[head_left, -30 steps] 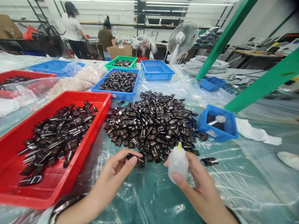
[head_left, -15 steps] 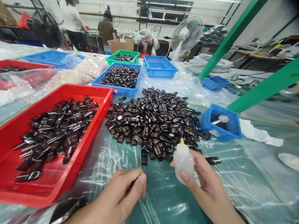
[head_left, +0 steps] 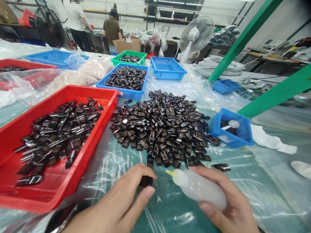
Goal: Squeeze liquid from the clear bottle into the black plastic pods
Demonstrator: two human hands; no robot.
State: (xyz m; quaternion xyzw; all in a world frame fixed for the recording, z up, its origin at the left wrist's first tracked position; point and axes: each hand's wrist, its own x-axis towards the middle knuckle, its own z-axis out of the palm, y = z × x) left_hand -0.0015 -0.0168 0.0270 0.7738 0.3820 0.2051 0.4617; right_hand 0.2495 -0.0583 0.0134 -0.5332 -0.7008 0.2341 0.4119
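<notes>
My left hand [head_left: 126, 204] pinches a small black part [head_left: 145, 181] between thumb and fingers, low over the plastic-covered table. My right hand [head_left: 228, 204] grips a white squeeze bottle [head_left: 200, 189] tipped on its side, its yellow nozzle [head_left: 171, 173] pointing left toward the black part and close to it. Just beyond both hands lies a large heap of similar black parts [head_left: 160, 126]. A red tray [head_left: 107, 97] at my left holds many more of them.
A small blue bin [head_left: 243, 139] with a white item stands right of the heap. Farther back are a blue tray of black parts [head_left: 121, 92], a green tray [head_left: 114, 61], a bare blue tray [head_left: 167, 76], bags, and a fan [head_left: 196, 34]. Two people work at the far bench.
The right hand has tipped the bottle from upright to lying sideways, nozzle toward the left hand. The left hand, which picked a part from the heap, has turned it to face the nozzle.
</notes>
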